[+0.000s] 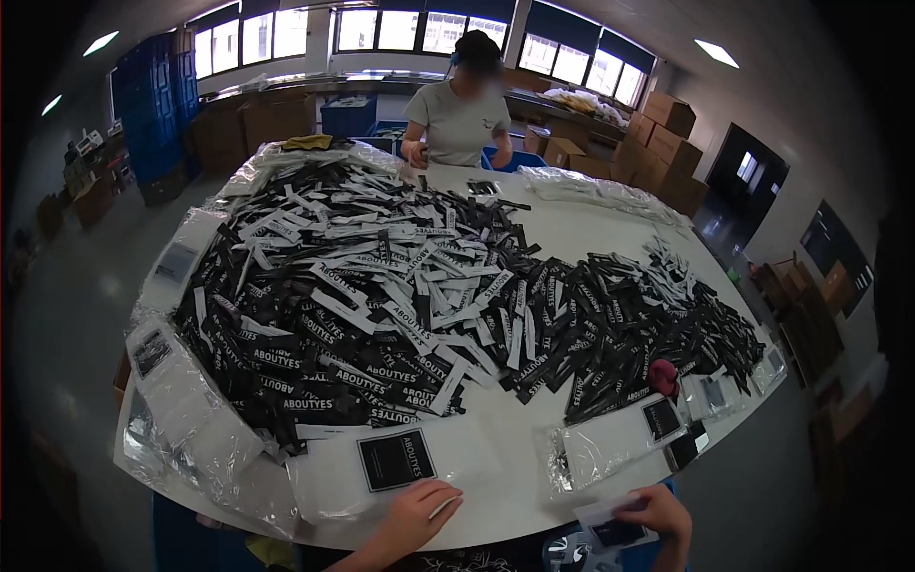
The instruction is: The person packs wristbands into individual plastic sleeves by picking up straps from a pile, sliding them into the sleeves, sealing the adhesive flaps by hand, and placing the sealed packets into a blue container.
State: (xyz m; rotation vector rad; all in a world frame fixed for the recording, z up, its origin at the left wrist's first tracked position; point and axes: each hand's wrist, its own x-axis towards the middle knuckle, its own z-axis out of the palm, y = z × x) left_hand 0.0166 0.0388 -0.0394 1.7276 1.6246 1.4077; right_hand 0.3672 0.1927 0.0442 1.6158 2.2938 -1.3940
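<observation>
My left hand [419, 515] rests at the table's front edge, beside a white translucent pouch [329, 472] with a black ABOUTYES label [396, 459]. Its fingers are curled near one another, and whether anything is between them is hidden. To the right, my right hand [658, 513] holds a clear packet [610, 526] with a dark print, just past the table edge. A second labelled pouch [610, 446] in clear plastic lies above that hand. Beyond the hands, a large heap of black and white ABOUTYES sachets [362, 315] spreads over the white table [505, 448].
Clear plastic bags [205, 419] line the left edge. A red item [664, 377] sits by the right part of the heap. Across the table a person [457, 114] stands near blue bins. Cardboard boxes [667, 143] are stacked at the back right. Below the edge, a blue bin [562, 551] holds packets.
</observation>
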